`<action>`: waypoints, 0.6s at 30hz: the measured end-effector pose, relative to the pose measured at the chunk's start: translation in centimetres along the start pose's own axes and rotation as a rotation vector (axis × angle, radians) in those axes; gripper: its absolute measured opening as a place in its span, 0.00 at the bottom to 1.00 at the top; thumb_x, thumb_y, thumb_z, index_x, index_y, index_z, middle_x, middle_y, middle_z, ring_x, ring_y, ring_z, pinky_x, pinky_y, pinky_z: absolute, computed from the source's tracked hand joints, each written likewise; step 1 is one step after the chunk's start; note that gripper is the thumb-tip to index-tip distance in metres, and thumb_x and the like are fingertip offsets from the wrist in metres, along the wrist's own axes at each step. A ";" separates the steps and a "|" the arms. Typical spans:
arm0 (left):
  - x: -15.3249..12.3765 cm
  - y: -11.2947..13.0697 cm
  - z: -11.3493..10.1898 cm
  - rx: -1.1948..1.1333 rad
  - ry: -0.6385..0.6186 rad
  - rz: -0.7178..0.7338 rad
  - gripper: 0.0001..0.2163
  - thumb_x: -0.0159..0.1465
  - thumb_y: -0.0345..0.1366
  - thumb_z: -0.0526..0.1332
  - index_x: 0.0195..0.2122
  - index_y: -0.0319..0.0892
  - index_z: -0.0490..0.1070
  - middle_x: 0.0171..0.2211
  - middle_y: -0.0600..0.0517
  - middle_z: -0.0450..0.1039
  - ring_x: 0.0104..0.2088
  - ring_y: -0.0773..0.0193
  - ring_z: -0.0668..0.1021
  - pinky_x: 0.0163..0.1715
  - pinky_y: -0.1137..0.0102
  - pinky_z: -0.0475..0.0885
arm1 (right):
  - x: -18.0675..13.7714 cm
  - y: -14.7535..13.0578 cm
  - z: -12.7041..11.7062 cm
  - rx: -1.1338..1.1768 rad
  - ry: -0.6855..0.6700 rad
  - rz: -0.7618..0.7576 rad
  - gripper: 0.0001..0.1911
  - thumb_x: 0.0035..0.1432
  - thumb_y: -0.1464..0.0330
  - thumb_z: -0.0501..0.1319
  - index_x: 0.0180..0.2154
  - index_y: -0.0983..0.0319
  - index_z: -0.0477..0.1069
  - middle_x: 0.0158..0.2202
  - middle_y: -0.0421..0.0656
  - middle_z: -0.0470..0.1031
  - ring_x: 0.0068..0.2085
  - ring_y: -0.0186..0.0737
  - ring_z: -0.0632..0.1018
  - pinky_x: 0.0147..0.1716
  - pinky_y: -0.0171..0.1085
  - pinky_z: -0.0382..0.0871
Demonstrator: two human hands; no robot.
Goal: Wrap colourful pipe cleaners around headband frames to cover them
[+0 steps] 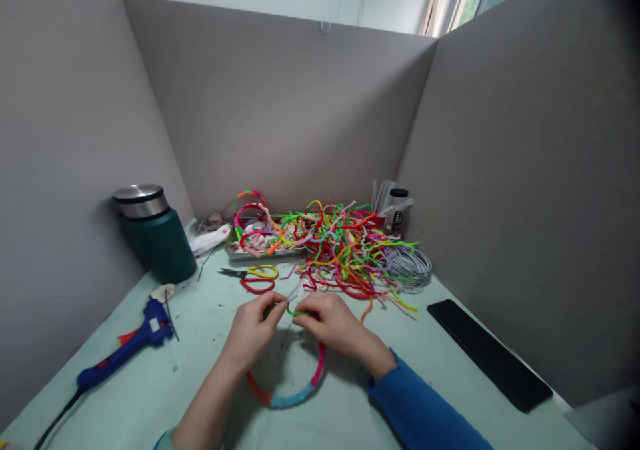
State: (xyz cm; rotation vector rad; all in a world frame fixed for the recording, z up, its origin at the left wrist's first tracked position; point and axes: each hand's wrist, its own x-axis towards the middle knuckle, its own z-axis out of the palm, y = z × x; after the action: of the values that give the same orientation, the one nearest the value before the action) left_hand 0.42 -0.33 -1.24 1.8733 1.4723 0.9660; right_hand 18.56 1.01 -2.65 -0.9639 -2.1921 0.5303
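Observation:
A ring wrapped in orange, light blue and pink fuzzy yarn-like stem [291, 401] hangs or rests below my hands; I cannot tell which. My left hand [254, 327] pinches the far left part of the ring, near a thin wire end. Across from it, my right hand [327, 320] has thumb and fingers closed on a bright green pipe cleaner [299, 313], which spans the small gap between the hands. The fingers partly hide the ring's upper part. Just beyond lie scissors [260, 279] with one yellow and one red handle loop.
A heap of coloured pipe cleaners [345, 250] lies at the back beside a metal tray [240, 255] holding wrapped rings. Coiled grey wire [410, 270] is to its right. A green bottle [160, 243] and blue glue gun [133, 347] stand left; a black strip [487, 353] lies right.

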 end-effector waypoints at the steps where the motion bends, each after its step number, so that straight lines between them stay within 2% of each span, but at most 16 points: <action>1: 0.0 -0.1 0.0 0.006 0.012 -0.011 0.12 0.59 0.44 0.54 0.31 0.42 0.72 0.26 0.55 0.73 0.28 0.65 0.71 0.29 0.74 0.62 | 0.0 -0.1 0.0 -0.033 0.018 -0.024 0.04 0.55 0.70 0.61 0.32 0.63 0.74 0.29 0.40 0.73 0.32 0.35 0.71 0.33 0.32 0.61; 6: 0.0 -0.2 -0.1 0.025 0.050 -0.063 0.12 0.59 0.45 0.54 0.28 0.42 0.71 0.26 0.55 0.73 0.28 0.64 0.72 0.29 0.73 0.62 | 0.1 0.0 0.0 -0.082 0.110 -0.112 0.02 0.57 0.71 0.60 0.34 0.62 0.72 0.32 0.43 0.72 0.36 0.37 0.71 0.37 0.35 0.62; 10: 0.1 -0.3 0.0 -0.047 0.006 -0.061 0.12 0.58 0.44 0.54 0.32 0.42 0.72 0.28 0.53 0.74 0.30 0.62 0.73 0.31 0.73 0.64 | 0.1 0.1 -0.2 -0.091 0.164 -0.141 0.03 0.58 0.70 0.59 0.33 0.62 0.71 0.32 0.43 0.72 0.37 0.38 0.71 0.39 0.37 0.61; 14: 0.2 -0.6 0.2 -0.093 -0.008 -0.043 0.12 0.58 0.42 0.54 0.35 0.41 0.72 0.31 0.51 0.75 0.33 0.62 0.74 0.33 0.72 0.66 | 0.1 -0.1 -0.4 -0.110 0.148 -0.234 0.04 0.59 0.69 0.58 0.33 0.61 0.71 0.33 0.43 0.72 0.37 0.38 0.70 0.40 0.39 0.60; 18: 0.1 -0.5 0.5 -0.080 -0.019 -0.027 0.10 0.57 0.41 0.55 0.32 0.41 0.72 0.29 0.52 0.75 0.30 0.63 0.73 0.31 0.73 0.65 | 0.2 -0.5 -0.5 -0.122 0.127 -0.324 0.05 0.60 0.68 0.57 0.34 0.60 0.72 0.33 0.43 0.73 0.38 0.39 0.70 0.43 0.41 0.59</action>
State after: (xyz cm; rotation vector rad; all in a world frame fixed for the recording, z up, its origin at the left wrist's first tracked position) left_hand 0.51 -0.13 -1.93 1.7962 1.4239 0.9776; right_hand 18.55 0.91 -1.98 -0.6633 -2.2243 0.1810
